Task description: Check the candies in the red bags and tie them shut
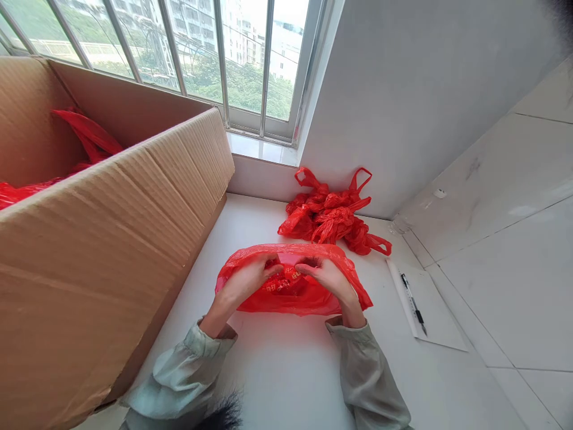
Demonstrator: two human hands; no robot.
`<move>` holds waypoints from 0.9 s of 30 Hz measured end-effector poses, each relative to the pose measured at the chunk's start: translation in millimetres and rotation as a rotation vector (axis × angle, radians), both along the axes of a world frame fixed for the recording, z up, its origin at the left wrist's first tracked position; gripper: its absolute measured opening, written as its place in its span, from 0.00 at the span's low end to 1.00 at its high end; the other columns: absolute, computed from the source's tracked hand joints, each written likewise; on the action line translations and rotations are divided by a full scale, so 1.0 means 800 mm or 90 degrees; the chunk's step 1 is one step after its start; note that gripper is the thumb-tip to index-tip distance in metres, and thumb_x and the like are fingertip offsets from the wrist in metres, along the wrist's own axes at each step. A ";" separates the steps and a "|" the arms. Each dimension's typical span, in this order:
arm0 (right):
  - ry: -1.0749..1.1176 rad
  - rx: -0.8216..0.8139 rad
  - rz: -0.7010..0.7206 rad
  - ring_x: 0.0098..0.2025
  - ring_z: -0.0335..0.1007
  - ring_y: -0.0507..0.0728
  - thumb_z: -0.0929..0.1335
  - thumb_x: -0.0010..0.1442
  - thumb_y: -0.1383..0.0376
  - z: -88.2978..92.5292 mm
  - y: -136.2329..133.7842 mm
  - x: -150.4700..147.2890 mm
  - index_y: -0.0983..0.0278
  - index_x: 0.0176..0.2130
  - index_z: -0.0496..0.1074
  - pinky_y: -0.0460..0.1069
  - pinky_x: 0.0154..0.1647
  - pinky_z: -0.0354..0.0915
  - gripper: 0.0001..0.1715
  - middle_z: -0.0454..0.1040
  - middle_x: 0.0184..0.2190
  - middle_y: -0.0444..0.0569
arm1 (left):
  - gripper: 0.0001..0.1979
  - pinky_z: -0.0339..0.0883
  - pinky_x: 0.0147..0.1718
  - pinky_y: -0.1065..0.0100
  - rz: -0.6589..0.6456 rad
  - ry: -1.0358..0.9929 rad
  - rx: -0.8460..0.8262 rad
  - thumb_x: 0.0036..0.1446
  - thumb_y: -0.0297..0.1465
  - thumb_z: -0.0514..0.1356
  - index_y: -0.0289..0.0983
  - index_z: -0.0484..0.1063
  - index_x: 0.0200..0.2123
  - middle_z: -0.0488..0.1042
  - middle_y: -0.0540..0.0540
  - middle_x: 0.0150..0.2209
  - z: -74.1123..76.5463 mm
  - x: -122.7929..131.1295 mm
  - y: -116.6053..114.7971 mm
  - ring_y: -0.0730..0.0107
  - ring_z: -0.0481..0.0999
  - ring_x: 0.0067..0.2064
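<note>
A red plastic bag lies on the white tabletop in front of me with its mouth spread wide. Both of my hands reach into that mouth. My left hand is at the bag's left side, thumb apart from the fingers and pointing inward. Opposite it, my right hand has its thumb and fingers apart, also pointing inward. The fingertips of both are partly hidden. Between and below the hands show red packets with light printed characters; their kind I cannot make out.
Several knotted red plastic bags are heaped against the wall. A large cardboard box with red plastic inside stands at the left. To the right, a black pen rests on white paper. A barred window is behind.
</note>
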State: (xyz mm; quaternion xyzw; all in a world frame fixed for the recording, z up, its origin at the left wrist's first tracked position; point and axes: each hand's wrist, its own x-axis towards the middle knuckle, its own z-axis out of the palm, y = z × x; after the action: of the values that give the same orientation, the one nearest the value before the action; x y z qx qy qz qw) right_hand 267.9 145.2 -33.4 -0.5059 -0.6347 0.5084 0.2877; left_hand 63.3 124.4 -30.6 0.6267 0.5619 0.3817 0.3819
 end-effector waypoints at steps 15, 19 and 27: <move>0.073 0.023 0.064 0.38 0.72 0.55 0.67 0.59 0.62 0.015 -0.010 -0.011 0.60 0.35 0.77 0.49 0.40 0.66 0.08 0.78 0.34 0.44 | 0.11 0.52 0.26 0.68 -0.135 0.048 -0.042 0.56 0.41 0.58 0.39 0.68 0.29 0.65 0.54 0.25 0.014 0.008 -0.001 0.71 0.63 0.29; 0.086 0.019 0.053 0.38 0.72 0.57 0.69 0.57 0.62 0.016 -0.013 -0.010 0.61 0.33 0.76 0.50 0.40 0.66 0.06 0.77 0.33 0.45 | 0.10 0.54 0.27 0.68 -0.151 0.036 -0.035 0.56 0.40 0.58 0.39 0.70 0.30 0.68 0.53 0.26 0.012 0.007 0.000 0.70 0.64 0.29; 0.125 -0.003 0.002 0.33 0.67 0.54 0.71 0.53 0.60 0.017 -0.005 -0.008 0.62 0.28 0.70 0.50 0.38 0.63 0.08 0.71 0.27 0.43 | 0.12 0.54 0.24 0.69 -0.155 -0.019 -0.039 0.55 0.40 0.60 0.38 0.67 0.27 0.67 0.54 0.24 0.017 0.012 0.005 0.71 0.64 0.27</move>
State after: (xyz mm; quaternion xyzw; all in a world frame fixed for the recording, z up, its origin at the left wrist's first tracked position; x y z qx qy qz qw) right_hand 261.6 141.2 -20.0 -0.4533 -0.6030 0.5572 0.3470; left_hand 73.0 128.5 -17.0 0.6725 0.4871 0.3242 0.4532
